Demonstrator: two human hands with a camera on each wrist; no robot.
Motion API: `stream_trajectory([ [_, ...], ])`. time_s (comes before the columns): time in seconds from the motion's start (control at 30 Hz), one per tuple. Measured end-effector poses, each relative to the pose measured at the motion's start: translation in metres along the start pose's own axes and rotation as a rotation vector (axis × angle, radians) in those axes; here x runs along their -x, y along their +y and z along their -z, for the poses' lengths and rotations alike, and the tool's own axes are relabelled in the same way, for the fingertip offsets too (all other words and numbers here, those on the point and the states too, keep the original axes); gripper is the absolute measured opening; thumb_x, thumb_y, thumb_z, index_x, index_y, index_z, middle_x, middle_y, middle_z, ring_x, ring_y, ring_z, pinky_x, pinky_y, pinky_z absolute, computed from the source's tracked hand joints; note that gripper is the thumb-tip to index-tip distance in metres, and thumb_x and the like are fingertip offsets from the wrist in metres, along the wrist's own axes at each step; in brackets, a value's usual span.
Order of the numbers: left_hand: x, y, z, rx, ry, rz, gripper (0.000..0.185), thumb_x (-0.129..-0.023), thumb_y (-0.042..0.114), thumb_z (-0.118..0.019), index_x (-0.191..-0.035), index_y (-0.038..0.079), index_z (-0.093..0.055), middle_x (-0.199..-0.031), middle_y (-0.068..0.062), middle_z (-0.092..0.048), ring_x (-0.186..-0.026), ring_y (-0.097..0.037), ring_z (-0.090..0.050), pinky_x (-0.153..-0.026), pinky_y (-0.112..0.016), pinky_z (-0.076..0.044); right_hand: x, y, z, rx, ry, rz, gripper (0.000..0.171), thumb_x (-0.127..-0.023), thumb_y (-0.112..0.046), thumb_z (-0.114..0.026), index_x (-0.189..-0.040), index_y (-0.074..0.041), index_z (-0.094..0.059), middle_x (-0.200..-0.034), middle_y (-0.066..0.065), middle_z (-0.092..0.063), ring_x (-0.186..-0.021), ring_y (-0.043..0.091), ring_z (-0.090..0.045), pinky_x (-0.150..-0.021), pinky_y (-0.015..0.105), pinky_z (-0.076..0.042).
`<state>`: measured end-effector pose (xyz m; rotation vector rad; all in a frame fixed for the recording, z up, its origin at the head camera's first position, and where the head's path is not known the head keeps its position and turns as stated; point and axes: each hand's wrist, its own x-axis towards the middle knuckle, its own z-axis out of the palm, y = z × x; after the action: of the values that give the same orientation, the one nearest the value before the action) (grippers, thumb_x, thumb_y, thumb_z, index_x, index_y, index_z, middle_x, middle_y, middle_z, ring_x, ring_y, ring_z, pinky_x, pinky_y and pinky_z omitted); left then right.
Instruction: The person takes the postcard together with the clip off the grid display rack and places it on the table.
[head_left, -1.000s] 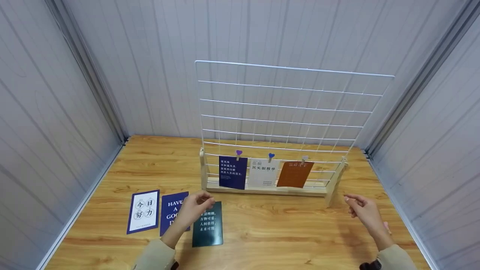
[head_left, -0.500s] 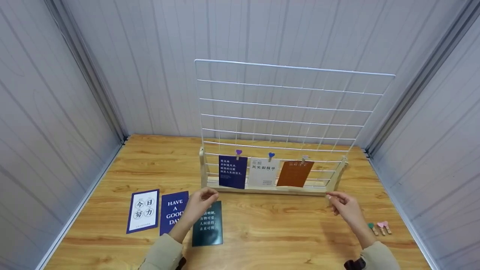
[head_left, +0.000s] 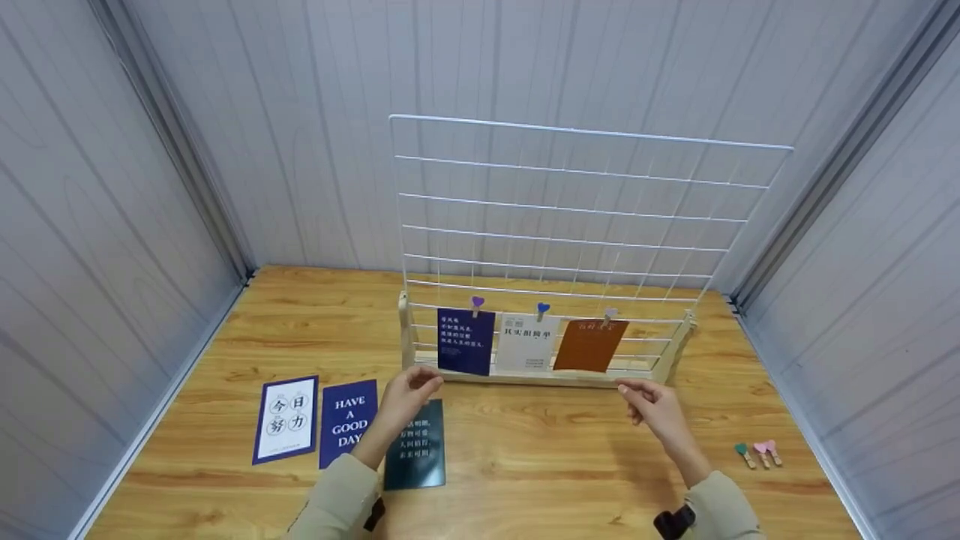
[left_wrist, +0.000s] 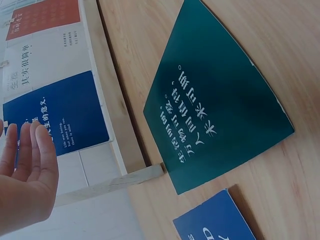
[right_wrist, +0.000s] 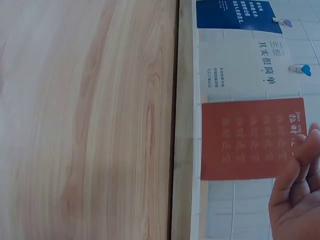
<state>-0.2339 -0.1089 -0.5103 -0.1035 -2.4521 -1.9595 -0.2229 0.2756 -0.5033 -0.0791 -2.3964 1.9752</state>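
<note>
- In front of the wooden rack base (head_left: pixel 525 377), the left hand (head_left: pixel 409 394) hovers with loose, nearly straight fingers (left_wrist: pixel 35 150), holding nothing, at 9 o'clock of the blue card (head_left: pixel 466 341).
- The right hand (head_left: pixel 652 405) hangs just short of the base, fingers (right_wrist: pixel 295 170) relaxed and empty, at 5 o'clock of the orange card (head_left: pixel 591 345).
- Between those 2 cards a white card (head_left: pixel 529 343) hangs; all 3 are clipped by small heart pegs to the white wire grid (head_left: pixel 585 217).
- Under the left forearm lies a dark green card (head_left: pixel 417 450) flat on the desk (head_left: pixel 540 465).
- At its 9 o'clock lie 2 more cards: a navy "HAVE A GOOD DAY" card (head_left: pixel 346 421), then a white card with a navy border (head_left: pixel 287 418).
- At 3 o'clock of the right hand, well apart, 3 spare pegs (head_left: pixel 757 452) lie on the desk.
</note>
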Motion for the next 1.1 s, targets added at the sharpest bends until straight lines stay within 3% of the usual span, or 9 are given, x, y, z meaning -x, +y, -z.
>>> stream_trajectory([
  [0.27,-0.011,-0.008,-0.002,-0.022,0.029,0.0,0.019,-0.085,0.014,-0.058,-0.097,-0.001,-0.059,-0.091,-0.007,-0.059,-0.086,-0.022,-0.054,-0.07,-0.033,-0.047,-0.009,0.001,-0.029,-0.079,-0.016,-0.028,0.023,-0.084,-0.009,-0.059,-0.103,0.005,-0.061,-0.06,0.01,-0.053,-0.047,0.011,-0.046,-0.044,0.022,-0.042],
  [0.33,-0.011,-0.005,-0.002,-0.015,0.031,0.003,0.019,-0.085,0.013,-0.058,-0.097,-0.002,-0.059,-0.09,-0.008,-0.059,-0.085,-0.022,-0.054,-0.07,-0.034,-0.047,-0.012,0.003,-0.036,-0.084,-0.03,-0.002,0.023,-0.085,-0.01,-0.059,-0.102,0.004,-0.062,-0.06,0.011,-0.053,-0.047,0.011,-0.046,-0.044,0.023,-0.043],
  [0.37,-0.012,-0.006,-0.002,-0.008,0.031,0.005,0.02,-0.085,0.013,-0.058,-0.097,-0.002,-0.058,-0.09,-0.008,-0.058,-0.084,-0.022,-0.054,-0.069,-0.035,-0.048,-0.025,0.022,-0.035,-0.104,-0.06,0.043,0.022,-0.085,-0.011,-0.058,-0.103,0.003,-0.062,-0.06,0.01,-0.053,-0.047,0.011,-0.046,-0.044,0.023,-0.042],
  [0.5,-0.015,-0.01,-0.002,-0.006,0.028,-0.001,0.022,-0.085,0.013,-0.058,-0.098,-0.004,-0.058,-0.091,-0.01,-0.058,-0.083,-0.022,-0.054,-0.069,-0.037,-0.048,-0.03,0.025,-0.047,-0.097,-0.083,0.082,0.025,-0.085,-0.012,-0.059,-0.102,0.005,-0.061,-0.059,0.007,-0.053,-0.047,0.011,-0.047,-0.043,0.024,-0.043],
  [0.57,-0.018,-0.017,-0.002,-0.022,0.036,-0.015,0.02,-0.085,0.013,-0.058,-0.097,-0.004,-0.058,-0.091,-0.01,-0.059,-0.083,-0.023,-0.054,-0.068,-0.035,-0.048,-0.032,0.025,-0.053,-0.099,-0.09,0.068,0.025,-0.085,-0.011,-0.058,-0.103,0.007,-0.06,-0.058,0.006,-0.053,-0.047,0.011,-0.047,-0.043,0.022,-0.042],
  [0.6,-0.019,-0.019,-0.002,-0.032,0.04,-0.022,0.019,-0.085,0.011,-0.058,-0.096,-0.004,-0.058,-0.09,-0.01,-0.059,-0.083,-0.023,-0.054,-0.068,-0.034,-0.048,-0.022,0.006,-0.059,-0.08,-0.069,0.028,0.026,-0.085,-0.01,-0.058,-0.103,0.009,-0.059,-0.058,0.006,-0.053,-0.047,0.011,-0.047,-0.043,0.022,-0.042],
  [0.83,-0.024,-0.022,-0.004,-0.083,0.071,-0.049,0.014,-0.084,0.006,-0.058,-0.093,-0.004,-0.059,-0.089,-0.01,-0.06,-0.084,-0.025,-0.055,-0.071,-0.035,-0.046,-0.027,0.004,-0.076,-0.136,-0.092,-0.008,0.03,-0.085,-0.006,-0.057,-0.107,0.014,-0.054,-0.059,0.003,-0.053,-0.048,0.009,-0.049,-0.043,0.021,-0.043],
  [1.1,-0.031,-0.021,-0.004,-0.089,0.055,0.0,0.017,-0.085,0.008,-0.057,-0.097,-0.004,-0.058,-0.092,-0.01,-0.058,-0.089,-0.026,-0.053,-0.073,-0.034,-0.046,-0.037,0.013,-0.094,-0.211,-0.118,0.106,0.026,-0.082,-0.013,-0.061,-0.099,0.007,-0.062,-0.06,0.0,-0.055,-0.047,0.006,-0.048,-0.042,0.017,-0.041],
])
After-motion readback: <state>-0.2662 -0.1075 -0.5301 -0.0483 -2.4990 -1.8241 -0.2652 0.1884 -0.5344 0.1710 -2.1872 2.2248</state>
